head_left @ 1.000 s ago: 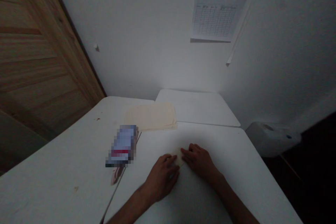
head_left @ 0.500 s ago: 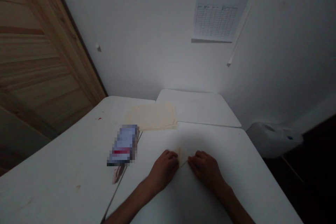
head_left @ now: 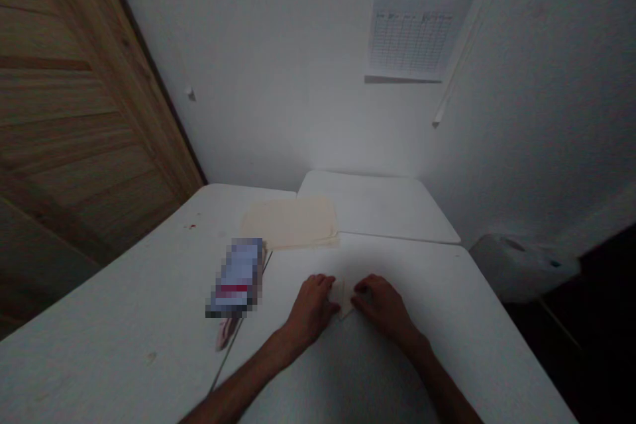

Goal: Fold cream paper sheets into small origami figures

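Note:
A small folded cream sheet [head_left: 342, 298], thin like pastry, lies on the white table with a point toward me. From its left side my left hand [head_left: 314, 308] grips it, fingers at the upper edge and thumb at the lower one. The fingers of my right hand [head_left: 380, 305] are bent, pinching the right edge between thumb and fingertips. Farther back lies a flat stack of thin cream sheets [head_left: 291, 222], its edges slightly uneven.
A blurred-out phone-like object [head_left: 236, 275] rests left of my hands, with a pinkish item [head_left: 227, 332] under it. Seams cross the white table [head_left: 169, 291]. A whitish plastic container [head_left: 527, 268] stands beyond the right edge. A printed sheet [head_left: 417, 38] hangs on the wall; wooden planks [head_left: 59, 93] rise at left.
The fingers of my left hand have spread a little around the folded sheet. My right hand has shifted slightly left and up along its edge. The view has moved slightly.

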{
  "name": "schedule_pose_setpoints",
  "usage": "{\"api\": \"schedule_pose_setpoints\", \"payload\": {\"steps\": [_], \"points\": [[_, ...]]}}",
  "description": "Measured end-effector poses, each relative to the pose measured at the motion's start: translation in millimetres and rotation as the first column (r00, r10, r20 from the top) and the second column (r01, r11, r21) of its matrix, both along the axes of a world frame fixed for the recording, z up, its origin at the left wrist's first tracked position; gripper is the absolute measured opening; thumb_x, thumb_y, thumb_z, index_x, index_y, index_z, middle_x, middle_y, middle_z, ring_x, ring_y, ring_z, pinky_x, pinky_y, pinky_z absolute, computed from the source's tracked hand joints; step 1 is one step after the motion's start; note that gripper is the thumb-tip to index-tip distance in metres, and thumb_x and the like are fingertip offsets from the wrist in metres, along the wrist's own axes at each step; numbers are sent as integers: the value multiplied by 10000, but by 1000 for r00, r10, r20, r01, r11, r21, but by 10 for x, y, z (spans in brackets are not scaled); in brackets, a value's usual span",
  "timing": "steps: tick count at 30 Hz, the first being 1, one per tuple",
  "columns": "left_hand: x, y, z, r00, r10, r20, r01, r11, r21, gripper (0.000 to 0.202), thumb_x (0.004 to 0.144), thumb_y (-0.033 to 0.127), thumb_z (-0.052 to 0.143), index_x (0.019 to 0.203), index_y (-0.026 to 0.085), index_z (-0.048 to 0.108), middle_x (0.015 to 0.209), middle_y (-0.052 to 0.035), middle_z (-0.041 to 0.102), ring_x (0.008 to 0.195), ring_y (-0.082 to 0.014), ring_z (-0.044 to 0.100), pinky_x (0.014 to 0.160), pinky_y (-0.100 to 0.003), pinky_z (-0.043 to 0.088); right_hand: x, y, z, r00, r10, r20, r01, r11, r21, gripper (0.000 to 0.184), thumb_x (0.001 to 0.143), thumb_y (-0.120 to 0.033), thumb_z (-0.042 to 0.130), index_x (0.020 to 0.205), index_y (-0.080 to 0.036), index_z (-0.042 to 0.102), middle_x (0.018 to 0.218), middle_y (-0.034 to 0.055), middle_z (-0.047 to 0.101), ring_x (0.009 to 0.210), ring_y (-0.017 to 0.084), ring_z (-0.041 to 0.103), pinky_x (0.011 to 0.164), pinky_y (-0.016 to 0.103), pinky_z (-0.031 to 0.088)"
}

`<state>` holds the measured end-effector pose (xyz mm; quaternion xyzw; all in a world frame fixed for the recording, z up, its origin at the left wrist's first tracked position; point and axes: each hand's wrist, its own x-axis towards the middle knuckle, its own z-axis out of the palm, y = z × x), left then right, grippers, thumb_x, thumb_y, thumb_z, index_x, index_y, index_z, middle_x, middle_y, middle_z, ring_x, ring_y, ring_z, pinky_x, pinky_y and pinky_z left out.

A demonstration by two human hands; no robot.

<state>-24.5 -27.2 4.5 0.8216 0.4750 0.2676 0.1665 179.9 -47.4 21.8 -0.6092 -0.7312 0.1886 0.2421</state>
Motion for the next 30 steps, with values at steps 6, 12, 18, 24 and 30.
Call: {"api": "schedule_pose_setpoints", "payload": {"steps": [6, 12, 18, 24, 30], "points": [[6, 142, -37, 994, 30, 107, -21, 996, -91, 322, 684, 114, 706, 994, 175, 643, 846, -27, 590, 806, -184, 561, 737, -299, 468, 5, 83, -70, 970, 9, -243, -20, 999, -42, 109, 779, -267, 633, 855, -206, 681, 827, 16, 692, 691, 161, 602, 657, 267, 451], [20, 185, 80, 955, -17, 296, 32, 998, -46, 185, 861, 253, 584, 716, 163, 658, 718, -11, 528, 670, -136, 514, 603, -242, 400, -13, 158, -57, 921, 16, -390, 28, 994, 107, 107, 794, -256, 645, 887, -219, 685, 742, -11, 674, 565, 126, 523, 551, 243, 413], [54, 299, 201, 922, -114, 371, 42, 980, 196, 175, 904, 286, 560, 919, 192, 707, 789, -40, 546, 743, -154, 513, 626, -252, 421, -61, 249, 40, 939, 142, -313, 22, 884, 466, 99, 856, -239, 617, 912, -235, 699, 837, 37, 637, 777, 173, 563, 659, 284, 468], [50, 275, 47, 941, -204, 271, 83, 914, 398, 168, 901, 191, 563, 1037, 214, 659, 855, -50, 568, 783, -151, 511, 659, -263, 449, -95, 213, -31, 972, 190, -136, -65, 779, 623, 136, 876, -210, 610, 964, -264, 699, 842, 40, 626, 768, 166, 543, 669, 288, 478], [31, 183, -13, 944, -254, 208, 118, 853, 508, 184, 901, 171, 559, 1060, 239, 623, 851, -41, 585, 736, -127, 523, 617, -231, 462, -78, 124, -62, 975, 221, -20, -158, 753, 639, 209, 872, -158, 603, 1002, -297, 691, 867, 33, 643, 732, 156, 525, 637, 271, 468]]}}
